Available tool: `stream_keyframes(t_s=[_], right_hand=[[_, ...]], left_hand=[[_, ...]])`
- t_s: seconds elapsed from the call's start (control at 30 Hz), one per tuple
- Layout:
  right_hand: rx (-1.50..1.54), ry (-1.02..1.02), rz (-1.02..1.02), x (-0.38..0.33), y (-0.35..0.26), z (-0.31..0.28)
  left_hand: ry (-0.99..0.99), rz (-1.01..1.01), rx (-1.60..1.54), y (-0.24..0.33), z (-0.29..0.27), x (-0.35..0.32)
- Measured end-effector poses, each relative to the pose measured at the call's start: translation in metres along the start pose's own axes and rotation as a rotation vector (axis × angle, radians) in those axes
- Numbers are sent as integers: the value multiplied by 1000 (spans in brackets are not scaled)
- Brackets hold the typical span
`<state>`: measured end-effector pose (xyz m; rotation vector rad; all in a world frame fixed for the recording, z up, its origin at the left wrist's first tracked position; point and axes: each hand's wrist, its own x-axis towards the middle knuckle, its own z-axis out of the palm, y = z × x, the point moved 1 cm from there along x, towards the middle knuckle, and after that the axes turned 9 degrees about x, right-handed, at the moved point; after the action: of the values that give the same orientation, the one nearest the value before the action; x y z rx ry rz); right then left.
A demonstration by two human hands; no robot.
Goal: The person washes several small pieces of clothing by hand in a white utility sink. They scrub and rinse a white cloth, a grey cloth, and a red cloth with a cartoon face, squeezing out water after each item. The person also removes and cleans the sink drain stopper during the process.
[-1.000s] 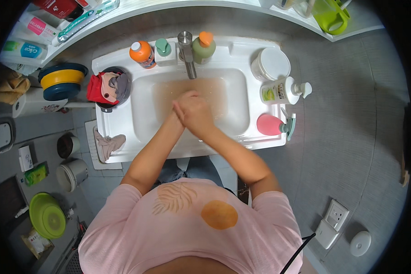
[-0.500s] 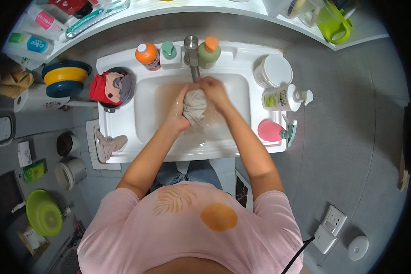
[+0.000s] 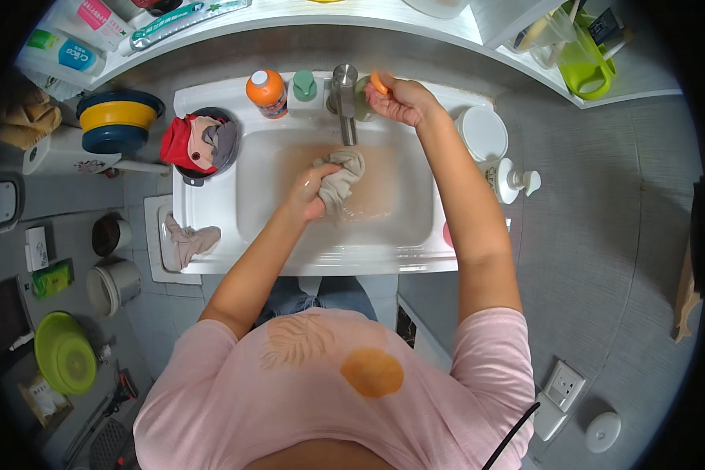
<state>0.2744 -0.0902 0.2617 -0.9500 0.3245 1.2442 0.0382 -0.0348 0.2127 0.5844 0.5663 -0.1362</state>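
The left hand point(image 3: 309, 192) was closed around a wet, crumpled grey-beige cloth point(image 3: 341, 178), holding it low inside the white rectangular sink basin point(image 3: 211, 211), just below the spout of the upright metal tap point(image 3: 343, 98). The water in the basin under the cloth looked murky brown. The right hand point(image 3: 399, 100) was raised to the back ledge of the basin, just to the right of the tap, with its fingers curled around the orange top of a green bottle point(image 3: 378, 81); most of that bottle was hidden behind the hand and the tap.

On the back ledge to the left of the tap stood a small pale green bottle point(image 3: 305, 84), and further left an orange bottle with a white cap point(image 3: 267, 92). At the basin's left rear corner sat a dark round bowl holding bundled red and grey clothes point(image 3: 200, 142). Another twisted beige cloth point(image 3: 189, 239) lay on the basin's left front rim. To the right of the basin stood a round white lidded container point(image 3: 482, 133) and, in front of it, a white pump dispenser point(image 3: 511, 180).

Both bare forearms reached out from a pink short-sleeved shirt point(image 3: 345, 384) at the lower edge of the view. Left of the basin, stacked yellow and blue tubs point(image 3: 117, 121) rested on a side surface, and a green round basin point(image 3: 64, 352) lay on the floor below.
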Motion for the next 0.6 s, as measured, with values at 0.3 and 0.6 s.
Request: stream_keyframes(t_s=[0.3,0.6], right_hand=[[-49,61,-97,-1,6,2],[-243,-53,-590,-69,106,14]], left_hand=[[4,105,-61,8,9,1],[170,174,16,10,11,-9]])
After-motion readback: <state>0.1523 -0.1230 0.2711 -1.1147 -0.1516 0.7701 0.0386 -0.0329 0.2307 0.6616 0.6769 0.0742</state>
